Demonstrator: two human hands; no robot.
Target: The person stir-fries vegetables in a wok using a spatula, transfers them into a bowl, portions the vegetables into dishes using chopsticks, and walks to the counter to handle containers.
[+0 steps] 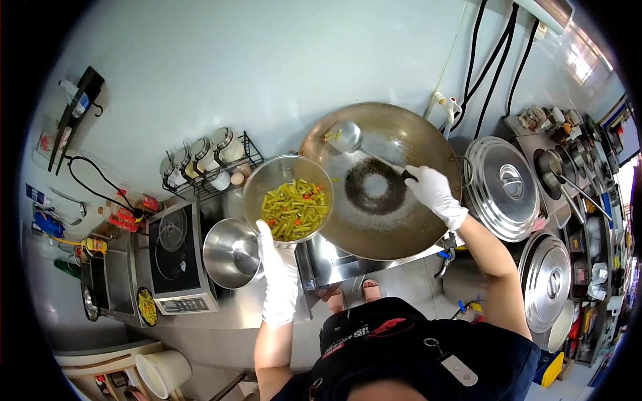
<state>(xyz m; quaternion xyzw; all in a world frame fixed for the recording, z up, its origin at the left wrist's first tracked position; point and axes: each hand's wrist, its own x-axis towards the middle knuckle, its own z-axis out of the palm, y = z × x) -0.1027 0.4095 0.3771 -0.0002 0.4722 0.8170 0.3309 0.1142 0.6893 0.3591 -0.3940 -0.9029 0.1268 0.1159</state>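
Note:
My gloved left hand (274,274) grips the near rim of a steel bowl (255,175), its thumb over the edge. Cut green beans with red bits (297,208) lie in this bowl, which overlaps the left edge of a large wok (421,227). In my gloved right hand (435,192) is the black handle of a ladle (346,137). The ladle's head is over the far left part of the wok, with a few bean pieces in it. A dark ring marks the wok's bottom. One small green piece lies near the bowl, on the wok's left side.
An empty steel bowl (231,254) stands left of my left hand, beside an induction cooker (177,247). Behind is a wire rack (251,150) with jars (227,144). Lidded pots (501,187) stand right of the wok. A tap (441,103) is on the wall.

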